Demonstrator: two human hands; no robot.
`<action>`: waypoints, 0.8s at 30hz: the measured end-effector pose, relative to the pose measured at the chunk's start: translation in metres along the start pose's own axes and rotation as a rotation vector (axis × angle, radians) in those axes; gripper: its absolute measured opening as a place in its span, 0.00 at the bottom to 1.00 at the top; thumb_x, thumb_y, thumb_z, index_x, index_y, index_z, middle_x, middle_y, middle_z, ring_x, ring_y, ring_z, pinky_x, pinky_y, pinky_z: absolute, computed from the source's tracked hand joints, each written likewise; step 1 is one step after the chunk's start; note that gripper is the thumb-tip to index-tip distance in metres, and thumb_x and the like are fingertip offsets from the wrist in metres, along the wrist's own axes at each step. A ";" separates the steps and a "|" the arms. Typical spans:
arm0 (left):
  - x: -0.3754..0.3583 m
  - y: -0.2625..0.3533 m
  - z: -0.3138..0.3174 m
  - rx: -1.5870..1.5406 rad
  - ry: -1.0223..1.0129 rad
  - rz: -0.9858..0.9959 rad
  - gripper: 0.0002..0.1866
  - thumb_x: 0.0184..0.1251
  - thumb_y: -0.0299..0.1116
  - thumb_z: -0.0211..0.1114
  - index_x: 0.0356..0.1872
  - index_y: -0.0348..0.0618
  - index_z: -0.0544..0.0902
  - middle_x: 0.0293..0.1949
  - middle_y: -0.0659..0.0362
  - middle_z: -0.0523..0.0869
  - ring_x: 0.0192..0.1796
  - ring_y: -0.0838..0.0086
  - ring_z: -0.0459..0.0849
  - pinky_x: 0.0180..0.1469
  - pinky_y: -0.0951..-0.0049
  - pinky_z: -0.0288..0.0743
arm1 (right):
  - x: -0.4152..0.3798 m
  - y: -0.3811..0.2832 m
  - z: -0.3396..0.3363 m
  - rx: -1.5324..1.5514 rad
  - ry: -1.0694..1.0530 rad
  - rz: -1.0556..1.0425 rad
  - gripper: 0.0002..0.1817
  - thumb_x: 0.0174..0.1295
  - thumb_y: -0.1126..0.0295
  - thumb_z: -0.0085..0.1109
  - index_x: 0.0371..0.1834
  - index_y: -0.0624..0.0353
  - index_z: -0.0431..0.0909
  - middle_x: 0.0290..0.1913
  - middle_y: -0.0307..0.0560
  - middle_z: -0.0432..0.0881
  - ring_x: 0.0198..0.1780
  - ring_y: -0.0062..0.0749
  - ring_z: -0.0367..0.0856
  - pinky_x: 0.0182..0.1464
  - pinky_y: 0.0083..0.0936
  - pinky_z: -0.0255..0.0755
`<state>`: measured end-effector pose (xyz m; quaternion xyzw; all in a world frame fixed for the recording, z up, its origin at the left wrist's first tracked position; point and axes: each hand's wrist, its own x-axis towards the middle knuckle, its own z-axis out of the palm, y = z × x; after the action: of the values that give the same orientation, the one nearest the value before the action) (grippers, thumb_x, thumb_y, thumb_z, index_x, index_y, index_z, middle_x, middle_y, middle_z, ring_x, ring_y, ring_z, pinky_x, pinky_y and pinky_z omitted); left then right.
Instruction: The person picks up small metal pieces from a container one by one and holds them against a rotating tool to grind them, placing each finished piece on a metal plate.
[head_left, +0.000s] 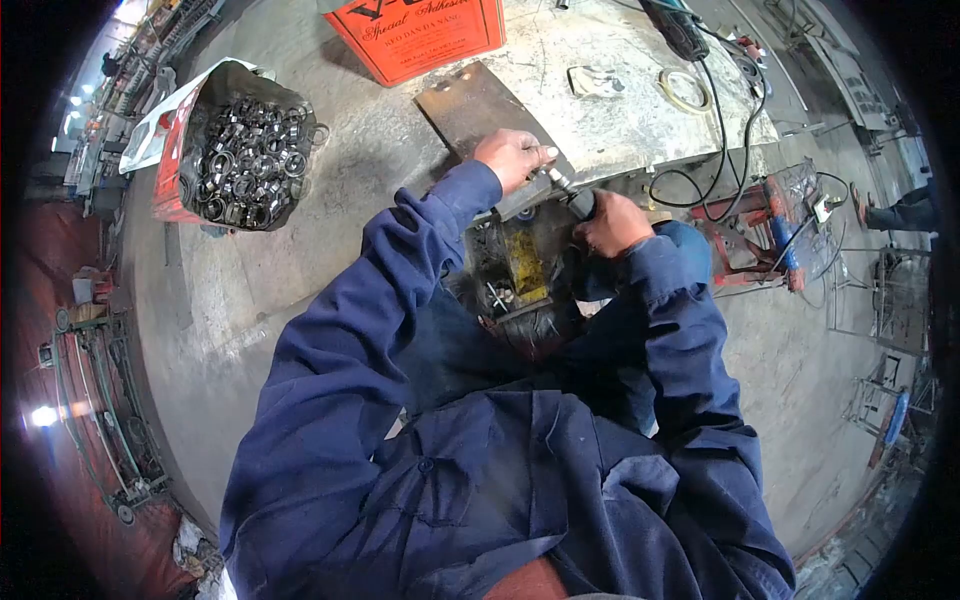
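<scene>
My left hand (515,160) rests over the edge of a dark metal plate (480,100), its thumb and fingers pinched together on something small that I cannot make out. In my right hand (612,226) is a rotary tool (578,202) with a black body and a shiny metal nose. Its nose points up and left, right at the fingertips of my left hand. Below the two hands, between my knees, sits a dark container with a yellow piece (526,262) and small bits in it.
On the left of the worktable (350,140) stands a cut-open tin (180,180) full of metal rings (250,160). An orange adhesive can (425,40) is at the back. Further right lie a tape roll (685,90), a power tool (675,28) and black cords (722,150). A red metal frame (740,235) stands beyond.
</scene>
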<state>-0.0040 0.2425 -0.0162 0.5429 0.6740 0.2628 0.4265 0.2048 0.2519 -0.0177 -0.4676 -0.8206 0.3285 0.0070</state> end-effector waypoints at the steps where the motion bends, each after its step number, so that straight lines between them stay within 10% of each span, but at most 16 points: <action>1: 0.001 0.000 -0.001 0.002 0.002 0.005 0.18 0.63 0.47 0.62 0.28 0.39 0.84 0.23 0.62 0.81 0.25 0.79 0.76 0.28 0.74 0.73 | 0.000 -0.003 -0.003 -0.049 -0.044 0.011 0.22 0.44 0.62 0.64 0.41 0.63 0.78 0.38 0.63 0.81 0.44 0.55 0.79 0.46 0.41 0.74; 12: -0.006 -0.009 0.000 0.018 0.050 0.077 0.19 0.63 0.49 0.62 0.29 0.40 0.84 0.23 0.62 0.83 0.26 0.79 0.77 0.30 0.74 0.71 | 0.029 0.050 0.051 0.318 -0.079 -0.054 0.20 0.44 0.62 0.63 0.39 0.62 0.78 0.38 0.63 0.81 0.45 0.56 0.79 0.46 0.43 0.73; 24: -0.008 -0.007 0.003 0.108 0.137 0.109 0.19 0.61 0.49 0.63 0.27 0.41 0.84 0.23 0.55 0.82 0.27 0.73 0.78 0.32 0.70 0.70 | 0.002 -0.006 0.000 -0.069 -0.040 0.044 0.20 0.44 0.61 0.63 0.38 0.63 0.78 0.37 0.64 0.81 0.43 0.56 0.79 0.45 0.44 0.73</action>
<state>-0.0047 0.2325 -0.0210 0.5818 0.6842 0.2853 0.3347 0.1993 0.2509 -0.0151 -0.4787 -0.8211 0.3092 -0.0329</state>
